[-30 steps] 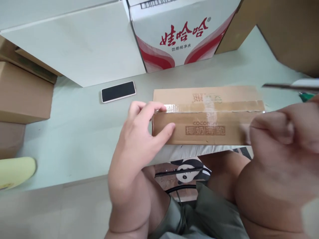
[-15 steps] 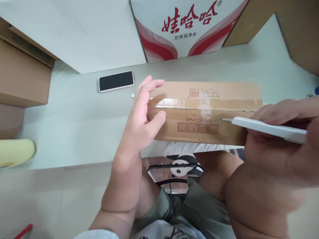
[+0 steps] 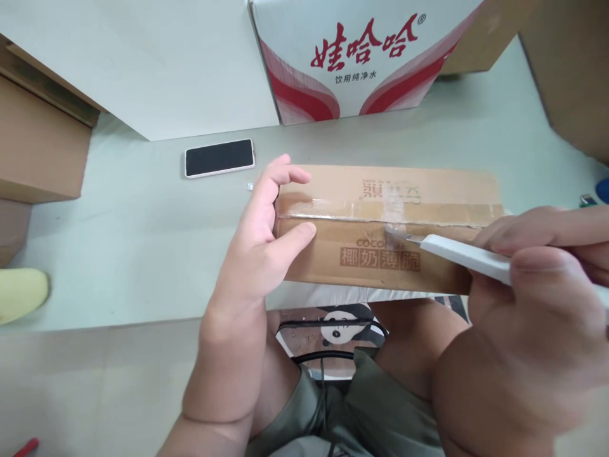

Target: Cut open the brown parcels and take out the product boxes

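A brown cardboard box [image 3: 328,266] with a taped seam along its top lies at the table's near edge. My left hand [image 3: 273,228] grips the box's left end, thumb on the near flap and fingers curled over the far side. In my right hand [image 3: 537,285] is a white-handled utility knife [image 3: 466,254], blade pointing left. The blade tip is at the clear tape [image 3: 394,209] across the middle of the seam; whether it has gone through I cannot tell.
Behind the box stand a white carton with red lettering [image 3: 352,63] and a large white box [image 3: 190,70]. A phone [image 3: 219,158] lies on the pale table [image 3: 128,254]. Brown boxes [image 3: 42,133] are at the left, beside a yellow object [image 3: 21,295].
The knife has swung so its blade tip now meets the tape near the seam. My left hand stays on the box's left end. The view has shifted slightly.
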Motion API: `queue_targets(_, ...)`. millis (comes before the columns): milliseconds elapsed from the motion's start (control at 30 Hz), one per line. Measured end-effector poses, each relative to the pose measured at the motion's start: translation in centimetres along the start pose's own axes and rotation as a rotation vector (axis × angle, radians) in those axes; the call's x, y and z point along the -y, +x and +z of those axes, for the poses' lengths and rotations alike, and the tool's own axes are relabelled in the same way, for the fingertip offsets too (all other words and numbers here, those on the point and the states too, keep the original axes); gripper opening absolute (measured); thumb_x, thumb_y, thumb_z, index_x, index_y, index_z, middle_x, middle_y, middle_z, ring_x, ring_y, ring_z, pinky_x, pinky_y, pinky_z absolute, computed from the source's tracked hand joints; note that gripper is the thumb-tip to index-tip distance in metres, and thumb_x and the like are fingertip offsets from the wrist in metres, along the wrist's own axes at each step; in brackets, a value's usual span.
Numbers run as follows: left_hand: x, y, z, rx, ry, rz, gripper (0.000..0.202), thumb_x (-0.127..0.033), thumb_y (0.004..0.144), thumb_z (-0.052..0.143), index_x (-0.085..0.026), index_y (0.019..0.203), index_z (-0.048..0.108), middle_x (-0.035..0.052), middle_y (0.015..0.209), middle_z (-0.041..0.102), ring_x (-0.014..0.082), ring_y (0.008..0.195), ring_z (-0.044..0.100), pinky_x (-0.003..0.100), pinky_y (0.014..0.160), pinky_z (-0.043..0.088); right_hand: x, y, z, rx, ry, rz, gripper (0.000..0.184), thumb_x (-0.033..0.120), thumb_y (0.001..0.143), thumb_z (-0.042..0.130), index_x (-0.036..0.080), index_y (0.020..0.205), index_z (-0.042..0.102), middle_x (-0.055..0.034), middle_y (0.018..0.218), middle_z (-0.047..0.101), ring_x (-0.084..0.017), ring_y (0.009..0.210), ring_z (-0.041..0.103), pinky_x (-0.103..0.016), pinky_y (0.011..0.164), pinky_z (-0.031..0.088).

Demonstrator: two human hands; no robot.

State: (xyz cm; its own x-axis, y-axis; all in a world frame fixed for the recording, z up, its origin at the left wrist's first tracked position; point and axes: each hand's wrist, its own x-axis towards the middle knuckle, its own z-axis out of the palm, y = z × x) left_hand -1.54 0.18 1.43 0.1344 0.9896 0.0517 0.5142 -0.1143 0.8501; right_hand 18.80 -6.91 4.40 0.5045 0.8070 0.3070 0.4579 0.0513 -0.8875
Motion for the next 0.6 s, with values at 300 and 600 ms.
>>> queue_targets(300, 1.0, -0.1, 0.3, -0.048, 0.028, 0.197, 0.039, -0.012, 0.079, 0.059, -0.030, 0.113, 0.064, 0.0017, 0.152, 0.062, 0.0289, 0.165, 0.034, 0.048, 0.122, 0.051, -2.7, 1.6, 0.0, 0.051, 0.087, -0.414, 0.044, 0.048, 0.096, 0.070, 0.023, 0.064, 0.056, 0.0000, 0.055, 0.044, -0.016, 0.058, 0.051, -0.036, 0.049, 0.029)
queue_targets(600, 1.5, 0.1, 0.4, -0.036, 0.075, 0.221, 0.028, -0.045, 0.090, 0.075, -0.031, 0.112, 0.065, 0.0040, 0.159, 0.054, 0.0334, 0.163, 0.035, 0.054, 0.127, 0.046, -2.8, 1.2, 0.6, -0.046, 0.077, -0.405, 0.053, 0.054, 0.098, 0.068, 0.022, 0.060, 0.050, 0.0001, 0.054, 0.040, -0.015, 0.055, 0.047, -0.036, 0.049, 0.027)
